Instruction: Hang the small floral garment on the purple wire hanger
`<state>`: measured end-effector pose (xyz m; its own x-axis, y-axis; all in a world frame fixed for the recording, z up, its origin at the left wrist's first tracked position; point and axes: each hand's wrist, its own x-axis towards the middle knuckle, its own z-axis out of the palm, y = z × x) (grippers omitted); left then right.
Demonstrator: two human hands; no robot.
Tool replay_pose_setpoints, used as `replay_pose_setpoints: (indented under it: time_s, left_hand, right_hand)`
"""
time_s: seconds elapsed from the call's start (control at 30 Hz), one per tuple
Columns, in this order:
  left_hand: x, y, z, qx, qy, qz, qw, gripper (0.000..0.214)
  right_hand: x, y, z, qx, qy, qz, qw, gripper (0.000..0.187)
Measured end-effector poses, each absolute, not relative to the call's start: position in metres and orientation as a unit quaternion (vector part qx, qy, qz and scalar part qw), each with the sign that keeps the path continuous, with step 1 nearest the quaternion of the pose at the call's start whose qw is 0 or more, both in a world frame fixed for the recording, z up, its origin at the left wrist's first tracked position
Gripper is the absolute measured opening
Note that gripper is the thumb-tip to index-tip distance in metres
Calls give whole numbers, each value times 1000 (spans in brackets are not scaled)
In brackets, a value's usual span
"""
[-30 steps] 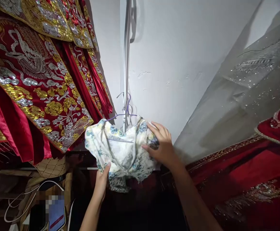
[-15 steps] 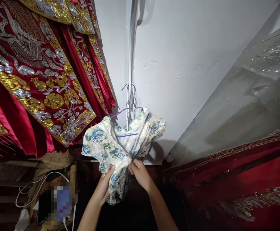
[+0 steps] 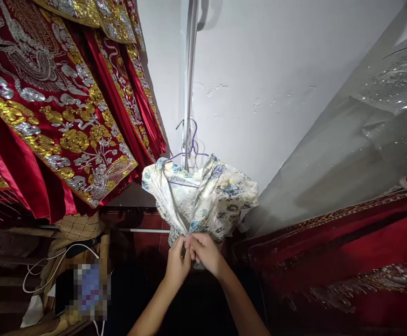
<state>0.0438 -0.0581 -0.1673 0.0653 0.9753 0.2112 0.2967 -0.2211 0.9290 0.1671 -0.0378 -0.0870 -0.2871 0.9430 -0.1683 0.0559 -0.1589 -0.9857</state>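
A white short-sleeved floral shirt (image 3: 226, 191) with blue and green flowers hangs on a thin purple hanger (image 3: 193, 140) in front of the wall. Its V-shaped neckline faces me, and the hanger's lower bar shows inside the collar. My left hand (image 3: 178, 256) is closed on the shirt's front edge below the neckline. Right beside it, my right hand (image 3: 203, 252) pinches the cloth at the same spot, fingertips touching the left ones. The lower part of the shirt is mostly hidden behind both hands.
Red embroidered sequined cloth (image 3: 77, 140) hangs at left. A white vertical pole (image 3: 188, 70) stands by the white wall (image 3: 252, 56). Lower left, a white cable (image 3: 66, 252) and a blurred-out item (image 3: 87, 289) lie on a wooden stand. Grey plastic sheeting (image 3: 329, 154) and red fabric (image 3: 329, 242) fill the right.
My left hand has moved right and up from the shirt's left side to meet my right hand at the front edge. The shirt has swung right and turned.
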Motion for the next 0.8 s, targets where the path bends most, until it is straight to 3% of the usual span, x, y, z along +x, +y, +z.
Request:
replay_pose_setpoints:
  time_s: [0.2,0.3,0.47,0.6,0.7,0.8]
  left_hand:
    - [54,-59,-159,706,466,409,343,15]
    - [52,-54,-150,726,448,377,362,12]
    - [30,-24,-84,728,408,396,383,14]
    - [13,5,7,659,366,579,311,43]
    - [8,18,58,735,351,542,207,20]
    - [10,21,84,793,343,489,120,17]
  right_hand:
    - [186,19,40,-413,-508,536,533,36]
    - [170,28,71,-377,-480,496,618,35]
    - [153,11,55,-382,-527,480,588,33]
    - [152,0,49,-395,-549,467,570,31]
    - [152,0,57,-387,-568,458,564,31]
    - [154,7,52,-401,-578,424,570,29]
